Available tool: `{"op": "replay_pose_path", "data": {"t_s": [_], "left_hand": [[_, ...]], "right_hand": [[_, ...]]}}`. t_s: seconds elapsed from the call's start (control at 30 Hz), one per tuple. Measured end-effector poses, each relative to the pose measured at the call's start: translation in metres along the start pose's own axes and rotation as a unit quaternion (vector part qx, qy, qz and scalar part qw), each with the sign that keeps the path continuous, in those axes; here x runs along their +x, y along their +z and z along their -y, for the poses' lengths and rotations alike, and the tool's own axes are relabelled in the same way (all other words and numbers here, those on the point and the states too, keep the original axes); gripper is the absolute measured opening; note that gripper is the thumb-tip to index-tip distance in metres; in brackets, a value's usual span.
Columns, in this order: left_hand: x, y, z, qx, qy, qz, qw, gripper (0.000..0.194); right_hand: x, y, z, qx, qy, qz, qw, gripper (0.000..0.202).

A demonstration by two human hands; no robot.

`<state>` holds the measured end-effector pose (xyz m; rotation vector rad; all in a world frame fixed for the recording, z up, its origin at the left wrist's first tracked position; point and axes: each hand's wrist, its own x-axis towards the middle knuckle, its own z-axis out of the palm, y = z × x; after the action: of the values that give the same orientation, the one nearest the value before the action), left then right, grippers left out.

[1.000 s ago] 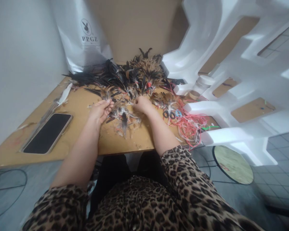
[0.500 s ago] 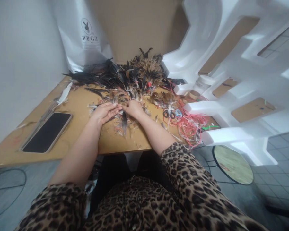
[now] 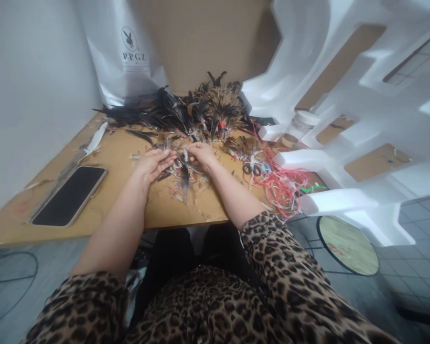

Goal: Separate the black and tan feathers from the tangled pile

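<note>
My left hand [image 3: 154, 165] is closed in a pinch at its thumb and forefinger, on a brown feather [image 3: 169, 142]; its other fingers are loosely curled. A short gap away, my right hand [image 3: 201, 155] pinches a small pale feather tuft [image 3: 185, 154]. Below and between them, a dark grey feather [image 3: 184, 180] lies among loose fluff on the wooden table. Behind both hands is a big heap of black and brown feathers [image 3: 215, 102]. To the right of my right hand sits a small brown feather bunch [image 3: 241, 147].
Scissors [image 3: 251, 169] and a tangle of pink and white string [image 3: 283, 188] lie at right, beside a big white foam piece [image 3: 329, 203]. A phone [image 3: 70, 196] and a white feather [image 3: 98, 136] are at left. A silvery bag [image 3: 129, 71] stands behind.
My hands have moved apart from nearly touching, leaving a gap with the pale tuft showing at my right fingertips. The left hand shifted slightly left.
</note>
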<state>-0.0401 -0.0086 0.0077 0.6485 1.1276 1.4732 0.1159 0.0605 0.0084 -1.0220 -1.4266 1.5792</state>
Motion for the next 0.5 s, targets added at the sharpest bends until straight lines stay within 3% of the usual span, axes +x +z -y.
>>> {"op": "replay_pose_path", "data": {"t_s": [0.23, 0.37, 0.5], "left_hand": [[-0.0034, 0.0056, 0.0001, -0.012, -0.016, 0.03, 0.999, 0.001], [-0.0054, 0.0078, 0.0004, -0.023, -0.036, 0.033, 0.999, 0.003], [-0.0047, 0.0073, 0.0034, -0.03, -0.042, 0.075, 0.996, 0.001]], "right_hand": [[0.0015, 0.003, 0.0043, 0.145, 0.035, 0.019, 0.989, 0.01], [0.0012, 0.0036, 0.0049, 0.171, 0.046, 0.025, 0.984, 0.007], [-0.002, 0.0075, 0.0053, 0.186, 0.049, 0.028, 0.981, 0.008]]}}
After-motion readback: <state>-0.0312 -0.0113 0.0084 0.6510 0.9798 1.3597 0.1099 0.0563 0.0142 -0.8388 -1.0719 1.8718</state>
